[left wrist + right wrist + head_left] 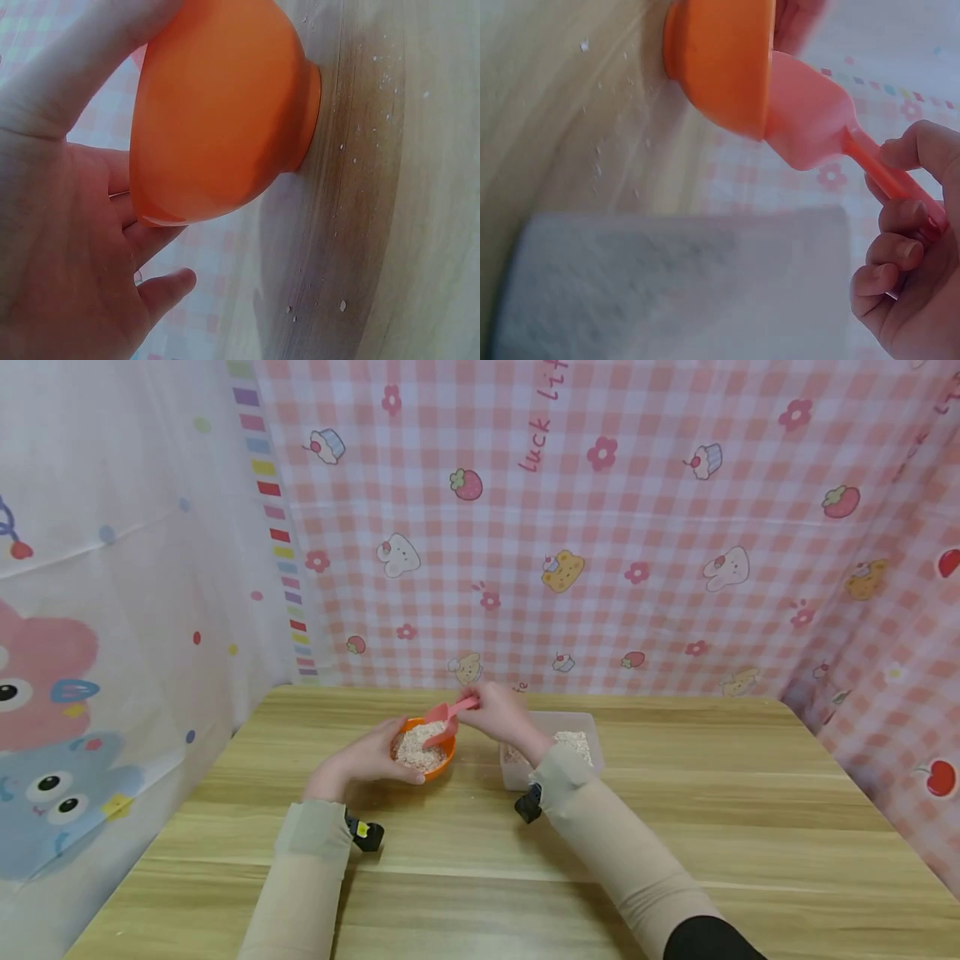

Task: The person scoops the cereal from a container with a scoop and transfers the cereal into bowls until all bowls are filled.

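An orange bowl (448, 763) filled with pale flakes (414, 750) stands on the table. My left hand (369, 755) grips it from the left side, thumb at the near rim and fingers at the far side; the bowl's outer wall (217, 112) fills much of the left wrist view. Handle pinched between thumb and fingers, a pink scoop (442, 718) is in my right hand (497, 710). Its blade (810, 112) tilts down over the bowl's rim, with the tip at the flakes. Part of the blade is hidden behind the bowl in the right wrist view.
Just right of the bowl, a translucent plastic box (517, 778) holds more flakes (573, 743), partly covered by my right forearm. Loose crumbs (343, 306) dot the wooden table (450, 893). A checked pink curtain (510, 543) hangs behind its far edge.
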A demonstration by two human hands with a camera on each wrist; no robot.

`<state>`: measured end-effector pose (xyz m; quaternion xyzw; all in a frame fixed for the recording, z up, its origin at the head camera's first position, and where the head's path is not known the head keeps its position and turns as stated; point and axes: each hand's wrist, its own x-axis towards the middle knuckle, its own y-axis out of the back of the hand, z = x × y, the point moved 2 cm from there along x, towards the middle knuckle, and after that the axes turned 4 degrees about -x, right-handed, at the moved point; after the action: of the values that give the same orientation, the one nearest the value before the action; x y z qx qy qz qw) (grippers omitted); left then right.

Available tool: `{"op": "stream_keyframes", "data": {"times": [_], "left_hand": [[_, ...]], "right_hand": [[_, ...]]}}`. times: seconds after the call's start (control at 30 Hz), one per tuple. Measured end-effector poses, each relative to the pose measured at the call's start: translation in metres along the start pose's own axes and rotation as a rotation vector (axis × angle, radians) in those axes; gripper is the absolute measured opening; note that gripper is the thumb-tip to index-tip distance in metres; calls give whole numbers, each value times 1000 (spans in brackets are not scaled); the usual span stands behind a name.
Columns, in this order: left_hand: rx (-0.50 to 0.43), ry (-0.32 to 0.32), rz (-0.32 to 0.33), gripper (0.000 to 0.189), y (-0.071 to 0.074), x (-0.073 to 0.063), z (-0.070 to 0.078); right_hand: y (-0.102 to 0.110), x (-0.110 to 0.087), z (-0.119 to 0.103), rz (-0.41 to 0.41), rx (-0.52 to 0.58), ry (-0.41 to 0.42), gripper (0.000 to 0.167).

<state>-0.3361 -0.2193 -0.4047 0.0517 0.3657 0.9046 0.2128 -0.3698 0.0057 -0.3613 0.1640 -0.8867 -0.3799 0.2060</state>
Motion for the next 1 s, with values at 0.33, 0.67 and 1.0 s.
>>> {"op": "stream_keyframes", "data": {"times": [0.33, 0.67, 1.0], "left_hand": [[-2, 7, -3, 114, -1, 0, 2], [27, 7, -2, 112, -1, 1, 4], [34, 17, 2, 114, -2, 2, 1]], "right_hand": [[23, -14, -12, -4, -291, 55, 20], [37, -26, -13, -3, -293, 86, 17], [36, -31, -9, -5, -226, 72, 12]]}}
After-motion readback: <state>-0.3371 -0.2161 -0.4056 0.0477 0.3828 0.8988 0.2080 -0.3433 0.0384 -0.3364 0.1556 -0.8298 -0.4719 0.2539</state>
